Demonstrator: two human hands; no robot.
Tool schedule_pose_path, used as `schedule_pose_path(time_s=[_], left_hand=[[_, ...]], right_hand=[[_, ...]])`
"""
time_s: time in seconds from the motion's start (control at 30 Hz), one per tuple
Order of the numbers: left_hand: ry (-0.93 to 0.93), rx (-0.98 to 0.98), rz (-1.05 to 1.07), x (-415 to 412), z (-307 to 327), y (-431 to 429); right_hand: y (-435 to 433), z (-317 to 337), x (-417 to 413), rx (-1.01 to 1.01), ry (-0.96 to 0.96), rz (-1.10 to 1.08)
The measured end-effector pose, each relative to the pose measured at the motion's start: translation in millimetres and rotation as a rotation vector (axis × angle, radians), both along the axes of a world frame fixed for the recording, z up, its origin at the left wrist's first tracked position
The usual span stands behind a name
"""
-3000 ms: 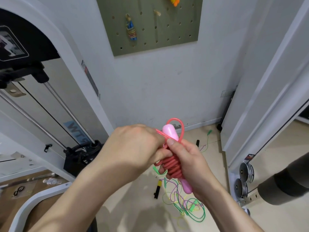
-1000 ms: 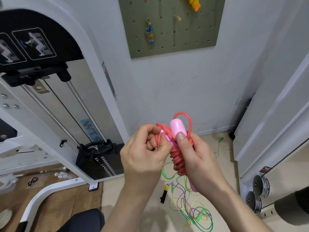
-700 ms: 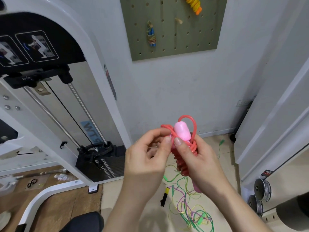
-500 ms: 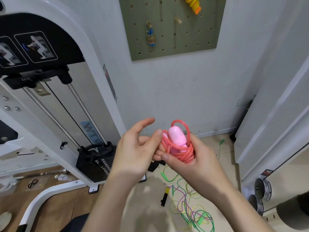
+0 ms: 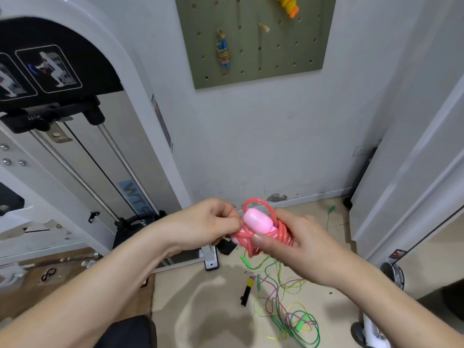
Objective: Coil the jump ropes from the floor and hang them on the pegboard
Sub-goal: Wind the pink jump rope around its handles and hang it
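Right hand [image 5: 301,243] fingers curled round coiled pink jump rope [image 5: 258,222], left hand [image 5: 206,224] fingers pinching its strand beside them, tangled ropes [image 5: 288,312] on floor [image 5: 200,297] below the fingers, pegboard [image 5: 263,54] above

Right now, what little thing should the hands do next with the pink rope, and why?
Probably pull snug the bit of pink jump rope that the left hand pinches. It is already bundled in the right hand, with one loop standing up above its handle, so tightening should lock the coil. Then that loop could go on the bare peg of the pegboard.
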State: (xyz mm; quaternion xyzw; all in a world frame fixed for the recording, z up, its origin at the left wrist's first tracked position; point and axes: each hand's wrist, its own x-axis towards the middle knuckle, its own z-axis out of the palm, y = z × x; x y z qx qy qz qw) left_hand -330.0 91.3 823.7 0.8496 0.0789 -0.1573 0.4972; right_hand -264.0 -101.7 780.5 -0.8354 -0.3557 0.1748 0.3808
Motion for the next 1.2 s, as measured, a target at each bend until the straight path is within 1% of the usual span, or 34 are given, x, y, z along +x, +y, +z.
schedule_pose_path(time_s=[0.07, 0.1, 0.13, 0.2, 0.23, 0.27, 0.3, 0.33, 0.37, 0.4, 0.47, 0.5, 0.53, 0.57, 0.6, 0.67, 0.73, 0.8, 0.87, 0.97, 1.07, 1.13, 1.2], left_hand=[[-0.045, -0.004, 0.027, -2.2, 1.9, -3.7], [-0.114, 0.043, 0.023, -3.9, 4.1, -7.0], [-0.260, 0.194, -0.026, -5.9, 6.2, -10.3], [-0.690, 0.708, -0.242, -11.2, 11.1, -14.2], [-0.872, 0.919, -0.357, -13.1, 12.6, -16.2], [-0.935, 1.035, -0.459, -16.4, 14.5, -18.7], [-0.962, 1.098, -0.527, -18.2, 12.8, -17.7], [-0.979, 1.130, -0.564, -18.2, 11.6, -15.1], [-0.984, 1.145, -0.552, -15.6, 12.0, -11.3], [-0.986, 1.140, -0.496, -11.5, 12.8, -5.8], [-0.979, 1.014, -0.304, 0.7, 14.0, 4.8], [-0.959, 0.964, -0.253, 5.5, 12.8, 7.9], [-0.964, 0.973, -0.274, 8.9, 9.4, 8.2], [-1.001, 1.026, -0.350, 11.6, 2.6, 6.9], [-1.061, 1.089, -0.453, 13.4, -5.9, 5.2], [-1.158, 1.135, -0.621, 15.6, -18.4, 2.5], [-1.200, 1.126, -0.679, 16.8, -24.5, 0.2], [-1.187, 1.107, -0.646, 20.6, -26.1, 0.4], [-1.132, 1.028, -0.485, 24.7, -26.5, 3.3], [-1.059, 0.764, -0.174, 28.1, -32.0, 9.0], [-1.021, 0.581, 0.105, 32.7, -32.8, 12.5], [-1.026, 0.458, 0.257, 37.9, -26.5, 16.0], [-1.018, 0.324, 0.399, 42.5, -21.0, 19.1]], right_hand=[[0.7, -1.0, 6.1, 0.113, 0.299, 0.086], [1.1, -1.4, 8.7, 0.123, 0.426, 0.117], [1.5, -0.8, 10.6, 0.116, 0.522, 0.136], [1.1, -0.2, 11.1, 0.113, 0.659, 0.142], [0.8, 0.0, 10.4, 0.123, 0.716, 0.127], [1.1, -0.6, 8.9, 0.130, 0.755, 0.111], [2.3, -0.4, 6.2, 0.127, 0.770, 0.096], [4.2, -0.3, 2.7, 0.120, 0.774, 0.081], [6.7, 0.4, -0.7, 0.115, 0.770, 0.061], [10.1, 1.8, -3.8, 0.118, 0.753, 0.038], [17.3, 7.9, -9.3, 0.126, 0.643, -0.001], [19.7, 12.0, -11.4, 0.105, 0.580, -0.007], [20.8, 15.1, -12.5, 0.062, 0.538, -0.001], [20.7, 18.9, -13.6, 0.012, 0.532, 0.021], [20.2, 21.5, -13.9, -0.041, 0.557, 0.053], [19.9, 24.9, -11.5, -0.170, 0.637, 0.120], [22.7, 30.7, -8.4, -0.303, 0.631, 0.189], [27.9, 34.4, -2.8, -0.341, 0.513, 0.233], [34.8, 35.8, 1.7, -0.283, 0.429, 0.211], [42.7, 35.8, 4.4, -0.208, 0.485, 0.103], [46.4, 39.6, 4.1, -0.145, 0.432, 0.034], [44.8, 41.3, -0.9, -0.007, 0.397, -0.005], [42.8, 38.9, -8.1, 0.111, 0.408, -0.029]])
